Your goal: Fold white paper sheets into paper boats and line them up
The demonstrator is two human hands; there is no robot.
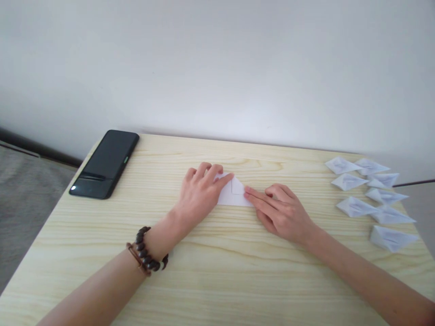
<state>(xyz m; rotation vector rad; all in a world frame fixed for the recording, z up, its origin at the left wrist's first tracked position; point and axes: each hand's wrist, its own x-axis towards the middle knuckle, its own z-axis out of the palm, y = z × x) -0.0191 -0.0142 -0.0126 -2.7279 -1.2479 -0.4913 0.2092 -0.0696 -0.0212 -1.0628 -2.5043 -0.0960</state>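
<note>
A small sheet of white folded paper (238, 188) lies flat on the wooden table, with one right-hand corner folded over so that a flap edge shows. My left hand (203, 186) rests on its left part, fingers spread and fingertips pressing it down. Part of the paper is hidden under that hand. On the right, my right hand (282, 210) touches the paper's slanted edge with stretched fingertips, while its other fingers are loosely bent. Neither hand is wrapped around the paper.
Several folded white paper boats (356, 206) stand in two uneven columns at the table's right side. A black phone (106, 164) lies at the left edge. The light wood table (217, 280) meets a white wall (217, 68) behind. A dark bead bracelet (142, 246) circles my left wrist.
</note>
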